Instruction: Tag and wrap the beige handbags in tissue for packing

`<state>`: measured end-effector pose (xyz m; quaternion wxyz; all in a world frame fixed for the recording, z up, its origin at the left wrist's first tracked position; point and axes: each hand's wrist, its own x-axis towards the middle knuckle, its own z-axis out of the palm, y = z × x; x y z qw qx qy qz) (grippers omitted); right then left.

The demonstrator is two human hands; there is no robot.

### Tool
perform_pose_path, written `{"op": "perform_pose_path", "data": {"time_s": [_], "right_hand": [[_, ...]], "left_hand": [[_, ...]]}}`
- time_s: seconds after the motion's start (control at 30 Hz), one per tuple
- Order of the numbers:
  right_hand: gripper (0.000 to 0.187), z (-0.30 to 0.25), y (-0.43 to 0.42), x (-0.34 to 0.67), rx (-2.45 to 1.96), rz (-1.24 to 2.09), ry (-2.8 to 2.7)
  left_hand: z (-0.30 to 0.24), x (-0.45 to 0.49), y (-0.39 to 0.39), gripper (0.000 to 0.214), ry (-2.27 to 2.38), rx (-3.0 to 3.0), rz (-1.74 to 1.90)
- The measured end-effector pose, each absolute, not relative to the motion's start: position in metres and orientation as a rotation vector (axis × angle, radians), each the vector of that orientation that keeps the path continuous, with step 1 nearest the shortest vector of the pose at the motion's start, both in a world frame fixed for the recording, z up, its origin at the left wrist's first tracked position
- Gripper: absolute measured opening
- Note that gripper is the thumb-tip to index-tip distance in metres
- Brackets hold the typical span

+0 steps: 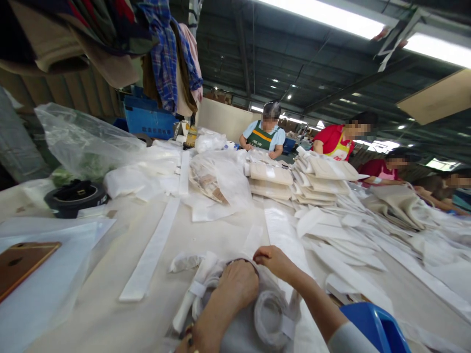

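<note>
Close in front of me on the table stands a soft grey bag-like item (241, 331). White-wrapped parts lie around it, with a coiled white-wrapped strap (270, 314) on its right side and a white-wrapped length (189, 299) on its left. Over the item's dark-edged upper rim, my left hand (239, 282) is bent with curled fingers, and its fingertips are hidden. My right hand (274, 261) is closed at the right end of that rim, thumb and fingers together. A crumpled white wrapped piece (186, 262) sits just beyond, on the left.
White strips (152, 255) lie on the table (121, 274). A phone (25, 260), tape roll (75, 196) and plastic bags (224, 181) are around. Stacked beige pieces (270, 174) stand farther back. A blue bin (371, 323) is near my right arm. Several co-workers (263, 132) work opposite.
</note>
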<state>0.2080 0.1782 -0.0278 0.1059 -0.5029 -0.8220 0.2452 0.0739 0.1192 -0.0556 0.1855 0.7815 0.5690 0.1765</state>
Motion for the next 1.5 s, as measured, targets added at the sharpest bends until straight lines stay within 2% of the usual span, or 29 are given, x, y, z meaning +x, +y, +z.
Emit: {"op": "perform_pose_path", "data": {"time_s": [0.1, 0.23, 0.37, 0.5, 0.63, 0.87, 1.03, 1.17, 1.4, 1.5], "right_hand": [[0.025, -0.011, 0.156, 0.208, -1.450, 0.501, -2.277], [0.021, -0.006, 0.120, 0.201, -1.314, 0.397, -2.252], [0.021, -0.018, 0.107, 0.199, -1.399, 0.439, -2.181], [0.020, -0.025, 0.114, 0.200, -1.490, 0.511, -2.131], [0.035, -0.026, 0.121, 0.194, -1.482, 0.547, -2.179], [0.028, -0.029, 0.128, 0.181, -1.441, 0.536, -2.210], [0.044, -0.022, 0.126, 0.182, -1.385, 0.569, -2.276], [0.034, -0.021, 0.128, 0.181, -1.323, 0.553, -2.327], [0.036, -0.007, 0.135, 0.183, -1.189, 0.381, -2.470], [0.034, 0.005, 0.133, 0.182, -0.960, -0.046, -2.531]], "left_hand": [[-0.050, 0.072, 0.119, 0.035, 1.652, 2.129, 0.523], [-0.042, 0.066, 0.119, 0.028, 1.635, 2.041, 0.616], [-0.037, 0.062, 0.119, 0.023, 1.619, 1.910, 0.809], [-0.035, 0.062, 0.118, 0.027, 1.656, 1.711, 1.080], [-0.035, 0.061, 0.120, 0.026, 1.626, 1.519, 1.251], [-0.035, 0.058, 0.123, 0.028, 1.535, 1.351, 1.371], [-0.036, 0.056, 0.124, 0.029, 1.505, 1.261, 1.393], [-0.038, 0.056, 0.125, 0.027, 1.497, 1.219, 1.398], [-0.037, 0.051, 0.127, 0.018, 1.482, 1.130, 1.370], [-0.036, 0.050, 0.127, 0.032, 1.402, 1.102, 1.336]]}}
